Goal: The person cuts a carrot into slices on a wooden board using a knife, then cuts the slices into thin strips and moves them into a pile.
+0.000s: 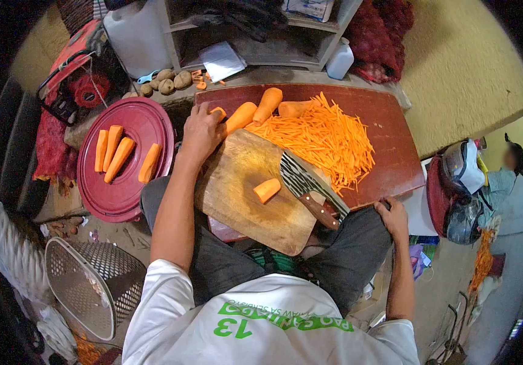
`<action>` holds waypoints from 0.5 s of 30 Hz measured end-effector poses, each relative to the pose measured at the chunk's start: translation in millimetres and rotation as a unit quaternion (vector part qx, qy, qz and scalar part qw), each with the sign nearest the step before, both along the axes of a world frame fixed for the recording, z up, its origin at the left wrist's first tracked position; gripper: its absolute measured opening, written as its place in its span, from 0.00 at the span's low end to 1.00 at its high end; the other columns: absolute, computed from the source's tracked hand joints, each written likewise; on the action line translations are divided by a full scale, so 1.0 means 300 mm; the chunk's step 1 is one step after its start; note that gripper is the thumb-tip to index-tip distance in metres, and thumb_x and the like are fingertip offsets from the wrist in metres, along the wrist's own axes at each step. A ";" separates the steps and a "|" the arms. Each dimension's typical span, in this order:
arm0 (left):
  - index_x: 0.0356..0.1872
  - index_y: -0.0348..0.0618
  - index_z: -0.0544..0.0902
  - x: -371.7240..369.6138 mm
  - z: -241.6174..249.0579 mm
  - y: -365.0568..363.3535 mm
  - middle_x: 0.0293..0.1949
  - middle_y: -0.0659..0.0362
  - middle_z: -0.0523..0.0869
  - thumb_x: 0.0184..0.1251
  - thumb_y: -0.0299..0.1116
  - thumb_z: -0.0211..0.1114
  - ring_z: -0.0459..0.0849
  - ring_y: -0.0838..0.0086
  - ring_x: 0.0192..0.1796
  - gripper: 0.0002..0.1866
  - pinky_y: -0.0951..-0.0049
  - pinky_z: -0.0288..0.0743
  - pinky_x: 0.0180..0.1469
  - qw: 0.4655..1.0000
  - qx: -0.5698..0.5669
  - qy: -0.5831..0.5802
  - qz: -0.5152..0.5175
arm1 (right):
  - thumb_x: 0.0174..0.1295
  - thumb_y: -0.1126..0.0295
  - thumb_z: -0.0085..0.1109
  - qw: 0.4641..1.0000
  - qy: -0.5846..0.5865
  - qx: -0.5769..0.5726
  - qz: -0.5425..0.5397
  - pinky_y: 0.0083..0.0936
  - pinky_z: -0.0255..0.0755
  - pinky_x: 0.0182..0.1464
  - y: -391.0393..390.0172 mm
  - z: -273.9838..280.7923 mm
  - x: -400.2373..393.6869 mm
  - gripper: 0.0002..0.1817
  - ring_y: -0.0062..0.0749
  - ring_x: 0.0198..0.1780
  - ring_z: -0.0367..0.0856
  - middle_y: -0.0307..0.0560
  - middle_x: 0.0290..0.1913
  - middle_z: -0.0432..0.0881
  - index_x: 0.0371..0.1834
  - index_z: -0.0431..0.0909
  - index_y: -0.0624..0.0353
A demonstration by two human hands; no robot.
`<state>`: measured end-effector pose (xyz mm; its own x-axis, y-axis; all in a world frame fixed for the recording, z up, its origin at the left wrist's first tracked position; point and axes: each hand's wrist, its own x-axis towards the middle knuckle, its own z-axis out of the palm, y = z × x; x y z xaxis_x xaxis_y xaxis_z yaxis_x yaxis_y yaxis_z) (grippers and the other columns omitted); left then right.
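My left hand (203, 131) is closed around a carrot piece (217, 113) at the left edge of the red table (389, 140). Just right of it lie whole peeled carrots (267, 104). A heap of carrot strips (328, 140) covers the middle of the table. On the wooden cutting board (243, 164) sit a short carrot chunk (267, 190) and a knife with a patterned blade (303, 176), which neither hand touches. My right hand (391, 214) rests on my right knee by the table's edge, fingers curled; what they hold, if anything, is hidden.
Several carrots lie on a round red lid (152, 115) at the left. Below it stands a plastic basket (82, 292). Potatoes (166, 86) and a shelf (252, 56) are behind the table. A person (505, 182) is at the far right.
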<state>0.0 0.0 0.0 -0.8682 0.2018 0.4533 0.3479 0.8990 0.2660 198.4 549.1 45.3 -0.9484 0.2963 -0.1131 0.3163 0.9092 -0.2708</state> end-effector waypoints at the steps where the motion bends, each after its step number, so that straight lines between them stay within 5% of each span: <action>1: 0.55 0.49 0.91 0.001 0.000 0.000 0.55 0.45 0.83 0.65 0.36 0.78 0.83 0.46 0.58 0.17 0.47 0.82 0.61 1.000 0.001 0.004 0.001 | 0.67 0.47 0.68 1.000 -0.001 0.002 0.000 0.47 0.80 0.61 -0.006 0.006 0.001 0.29 0.62 0.58 0.90 0.66 0.52 0.92 0.56 0.89 0.63; 8: 0.52 0.44 0.91 0.017 0.031 0.016 0.55 0.44 0.84 0.64 0.32 0.76 0.83 0.47 0.59 0.15 0.47 0.82 0.60 1.000 0.012 -0.021 0.002 | 0.70 0.50 0.66 1.000 0.016 0.014 0.014 0.47 0.80 0.62 -0.001 -0.007 0.020 0.25 0.63 0.58 0.89 0.63 0.53 0.92 0.57 0.90 0.60; 11: 0.54 0.50 0.91 0.004 0.006 0.002 0.54 0.48 0.84 0.64 0.35 0.78 0.83 0.48 0.56 0.17 0.48 0.81 0.58 1.000 0.015 -0.005 -0.005 | 0.72 0.50 0.65 0.999 0.024 0.015 0.019 0.46 0.80 0.63 -0.020 -0.003 0.025 0.26 0.61 0.60 0.89 0.61 0.56 0.91 0.59 0.89 0.61; 15: 0.55 0.47 0.91 0.020 0.033 0.021 0.55 0.49 0.85 0.64 0.37 0.79 0.83 0.48 0.57 0.18 0.48 0.81 0.59 1.000 0.005 0.018 -0.004 | 0.69 0.53 0.70 0.995 0.070 0.043 0.063 0.54 0.78 0.65 0.000 -0.049 0.047 0.28 0.64 0.63 0.86 0.64 0.63 0.88 0.65 0.86 0.60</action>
<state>6.0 6.3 9.9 -0.8496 0.2041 0.4864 0.3647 0.8935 0.2621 212.5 549.0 30.6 -0.9832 0.1772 0.0443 0.1631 0.9609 -0.2237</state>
